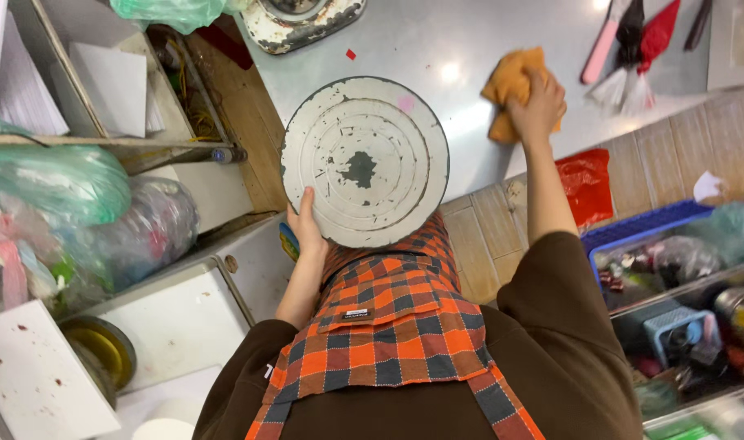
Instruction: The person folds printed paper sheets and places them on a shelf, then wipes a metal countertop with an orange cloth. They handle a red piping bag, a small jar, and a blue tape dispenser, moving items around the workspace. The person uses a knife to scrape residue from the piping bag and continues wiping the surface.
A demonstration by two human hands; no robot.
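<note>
Round plate: A big round white metal plate with chipped paint and ring marks (pixel 364 161) was held up over the edge of the shiny grey metal bench (pixel 437 49). Its flat face looked up at the camera. It had a dark bare spot in the middle.
Left hand: The left hand (pixel 307 228) held the plate by its lower left rim. The fingers curled up onto the face of the plate. This hand was the nearer one to the plate.
Right hand: The right hand (pixel 537 104) was closed down on a crumpled orange cloth (pixel 510 85). It pressed the cloth flat on the bench.
Which way: The cloth lay to the right of the plate and a bit farther away. The two were near but did not touch. The right arm reached out straight past the plate's right side.
Clothes: The person wore a brown top and an orange and grey checked apron (pixel 388 318).
Bench: It was bright and wet-looking. A red and white brush bundle with a pink handle (pixel 633 49) lay at the far right. A worn white metal stand (pixel 303 20) sat at the top edge.
Room: Clear plastic bags full of stuff (pixel 103 220) were piled on the left. A blue plastic basket (pixel 641 224) sat low on the right. A red plastic bag (pixel 585 183) lay on the tiled ledge by the arm.
</note>
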